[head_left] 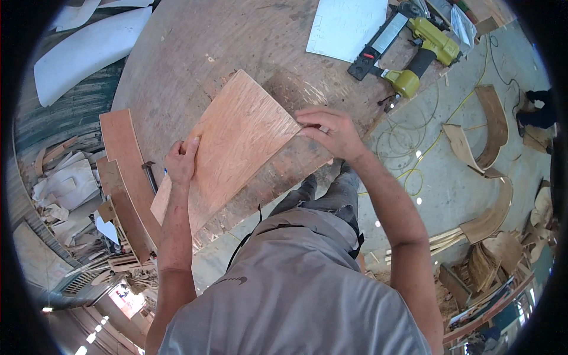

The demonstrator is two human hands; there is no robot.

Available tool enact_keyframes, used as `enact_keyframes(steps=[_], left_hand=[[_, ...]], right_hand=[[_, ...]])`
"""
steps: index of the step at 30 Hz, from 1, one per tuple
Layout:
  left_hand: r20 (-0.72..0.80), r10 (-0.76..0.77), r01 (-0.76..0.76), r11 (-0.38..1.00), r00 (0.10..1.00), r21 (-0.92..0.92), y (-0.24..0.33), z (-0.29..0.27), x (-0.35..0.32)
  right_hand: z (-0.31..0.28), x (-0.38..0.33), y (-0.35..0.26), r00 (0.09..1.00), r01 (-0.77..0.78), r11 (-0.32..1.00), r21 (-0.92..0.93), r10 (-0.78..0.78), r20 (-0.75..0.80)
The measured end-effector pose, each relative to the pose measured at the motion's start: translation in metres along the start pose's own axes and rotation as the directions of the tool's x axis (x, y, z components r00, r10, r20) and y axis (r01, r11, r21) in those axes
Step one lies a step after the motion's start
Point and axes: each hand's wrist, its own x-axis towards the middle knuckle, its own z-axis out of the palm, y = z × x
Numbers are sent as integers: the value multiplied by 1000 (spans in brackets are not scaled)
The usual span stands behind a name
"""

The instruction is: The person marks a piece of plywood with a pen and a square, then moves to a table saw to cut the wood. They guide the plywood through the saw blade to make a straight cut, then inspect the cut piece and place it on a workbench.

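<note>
A plywood panel [242, 142] with a pale, grained face lies tilted across the near part of a large wooden worktable [177, 53]. My left hand [181, 160] grips its left edge, thumb on the upper face and the other fingers partly hidden. At the panel's right corner, my right hand [331, 131] closes thumb and fingers on the edge. A hammer-like tool with a dark handle [149, 174] lies left of my left hand.
A green nail gun [423, 56] lies at the table's far right, beside a white paper sheet [337, 29]. Wooden boards [121, 139] stand at the left. Curved plywood frames [494, 130] and a yellow hose [435, 142] lie on the floor to the right. Another person [537, 112] stands at the far right.
</note>
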Motion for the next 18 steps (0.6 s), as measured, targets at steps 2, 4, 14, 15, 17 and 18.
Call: enact_keyframes(steps=[2,4,14,15,17,18], left_hand=[[-1,31,-31,1000,1000,-6,0,1,0],[-12,63,-63,998,998,0,-1,2,0],[59,73,-72,997,996,-24,-14,4,7],[53,73,-70,996,996,-51,-10,5,5],[51,69,-65,996,996,-66,-5,5,3],[50,65,-62,997,997,-54,-4,3,3]], right_hand=[[-5,4,10,997,6,1000,-4,-6,82],[-7,5,15,993,25,1000,11,-27,119],[3,-6,28,993,114,991,70,-115,-2],[5,-7,29,992,121,990,77,-119,-30],[7,-11,30,990,130,989,66,-126,-57],[9,-11,30,989,138,989,61,-134,-70]])
